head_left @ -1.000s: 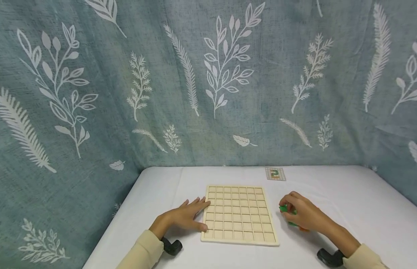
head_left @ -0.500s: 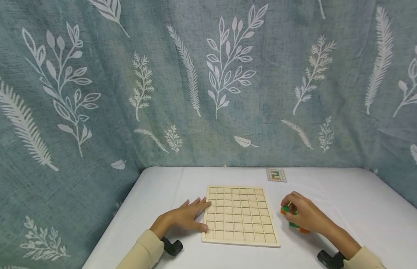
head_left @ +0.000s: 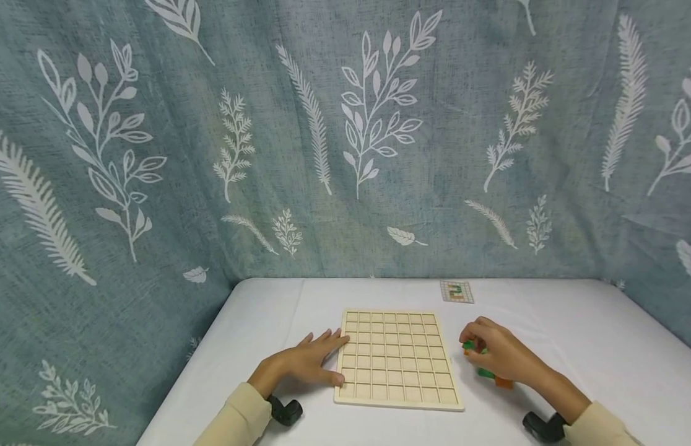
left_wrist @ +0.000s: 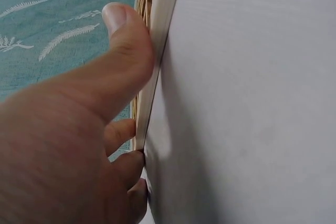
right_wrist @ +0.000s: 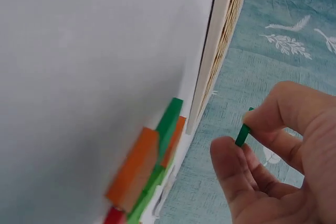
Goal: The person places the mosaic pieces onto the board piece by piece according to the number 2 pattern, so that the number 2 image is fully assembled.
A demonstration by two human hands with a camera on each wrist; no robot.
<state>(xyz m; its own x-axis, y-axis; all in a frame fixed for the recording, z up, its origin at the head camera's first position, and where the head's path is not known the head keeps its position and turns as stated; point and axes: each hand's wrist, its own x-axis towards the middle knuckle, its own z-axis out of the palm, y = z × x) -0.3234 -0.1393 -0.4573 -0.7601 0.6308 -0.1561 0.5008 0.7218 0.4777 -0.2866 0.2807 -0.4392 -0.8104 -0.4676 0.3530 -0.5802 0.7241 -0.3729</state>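
A pale wooden board (head_left: 400, 359) with a grid of square cells lies on the white table. My left hand (head_left: 312, 358) rests on its left edge with spread fingers, and the left wrist view shows the thumb (left_wrist: 128, 45) along that edge. To the right of the board, my right hand (head_left: 498, 350) pinches a small green tile (right_wrist: 243, 134) between thumb and fingertips, held off the table. Under and beside that hand lie loose pieces, among them an orange block (right_wrist: 134, 169), a green block (right_wrist: 169, 124) and a red one (right_wrist: 114, 215); the hand partly hides them in the head view.
A small card (head_left: 457, 292) with a coloured grid pattern lies beyond the board, toward the table's back edge. A blue-green leaf-print curtain (head_left: 323, 155) hangs behind and beside the white-covered table (head_left: 290, 303). Black wrist cameras sit under both forearms.
My right hand has shifted slightly left, with a green tile pinched in its fingertips. The left hand stays on the board's edge.
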